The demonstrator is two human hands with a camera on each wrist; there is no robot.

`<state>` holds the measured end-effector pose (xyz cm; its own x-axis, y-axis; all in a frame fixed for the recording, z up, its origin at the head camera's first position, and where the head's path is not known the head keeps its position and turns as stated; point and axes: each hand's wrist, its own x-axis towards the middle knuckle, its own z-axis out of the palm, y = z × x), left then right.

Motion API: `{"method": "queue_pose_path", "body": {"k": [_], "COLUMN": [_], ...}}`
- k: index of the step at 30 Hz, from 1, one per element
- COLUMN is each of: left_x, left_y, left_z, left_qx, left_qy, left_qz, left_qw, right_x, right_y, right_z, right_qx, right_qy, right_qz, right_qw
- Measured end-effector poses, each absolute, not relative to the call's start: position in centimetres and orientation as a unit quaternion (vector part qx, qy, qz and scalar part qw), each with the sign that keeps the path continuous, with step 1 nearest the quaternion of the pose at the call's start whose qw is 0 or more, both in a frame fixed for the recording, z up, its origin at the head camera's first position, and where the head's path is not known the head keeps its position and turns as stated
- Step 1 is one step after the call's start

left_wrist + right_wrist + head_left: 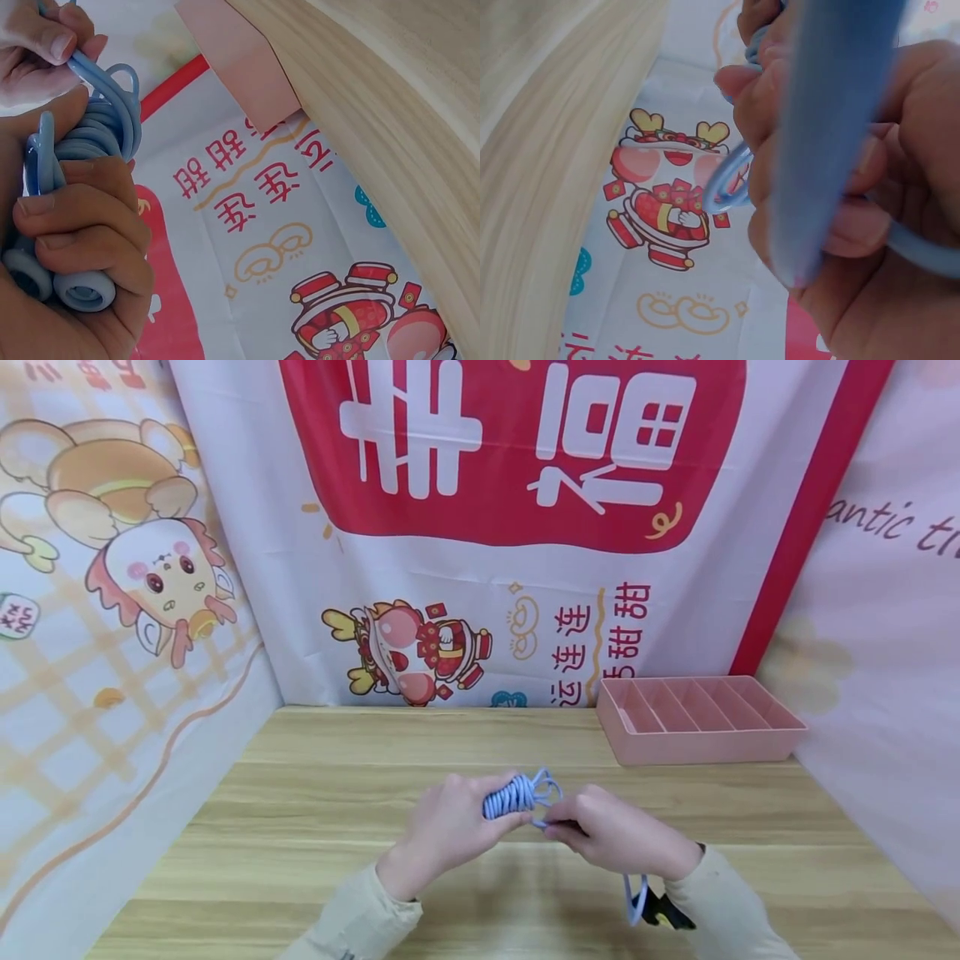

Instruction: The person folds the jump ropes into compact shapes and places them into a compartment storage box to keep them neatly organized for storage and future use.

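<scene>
My left hand grips a tight coil of light blue cord, wound in several turns. In the left wrist view, two round blue-grey end pieces with hollow centres poke out of the palm below the curled fingers. Loose loops stand out from the coil's right end. There my right hand pinches the cord between thumb and fingers, close to the left thumb. A length of cord hangs in a loop below the right wrist. It crosses the right wrist view, large and blurred.
At the back right of the wooden table stands a pink divided box with several narrow compartments. Printed cloth hangs behind the table and along both sides. A dark strap is at the right wrist.
</scene>
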<state>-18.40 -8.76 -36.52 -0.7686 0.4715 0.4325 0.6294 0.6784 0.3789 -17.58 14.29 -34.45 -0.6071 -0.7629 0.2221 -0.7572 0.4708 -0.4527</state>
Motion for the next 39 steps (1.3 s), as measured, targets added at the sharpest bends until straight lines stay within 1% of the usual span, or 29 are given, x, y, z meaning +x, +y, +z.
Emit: {"method": "queue_pose_path", "body": {"k": [10, 14, 24, 32, 39], "left_x": [-18.1, -18.0, -17.9, -17.5, -17.5], "left_y": [-8.3, -8.2, -7.6, -7.3, -7.4], "left_z": [-36.8, -36.9, -38.0, -38.5, -38.2], "left_qx": [-0.327, -0.339, -0.351, -0.345, -0.353], "left_qy": [-0.909, -0.909, -0.897, -0.895, -0.892], "left_qz": [-0.218, -0.188, -0.165, -0.175, -0.123], "left_qw": [0.139, 0.152, 0.210, 0.223, 0.253], "right_x": [-17.2, -17.1, -16.7, -16.6, -16.7], "right_y": [14.6, 14.4, 13.9, 13.7, 13.7], "right_z": [-34.3, -34.4, -34.3, -34.5, -34.7], "right_qx": [-0.441, -0.435, -0.435, -0.444, -0.443], "right_qy": [0.868, 0.874, 0.874, 0.871, 0.868], "right_qz": [-0.226, -0.216, -0.214, -0.207, -0.219], "right_qw": [-0.014, -0.018, -0.031, -0.045, -0.043]}}
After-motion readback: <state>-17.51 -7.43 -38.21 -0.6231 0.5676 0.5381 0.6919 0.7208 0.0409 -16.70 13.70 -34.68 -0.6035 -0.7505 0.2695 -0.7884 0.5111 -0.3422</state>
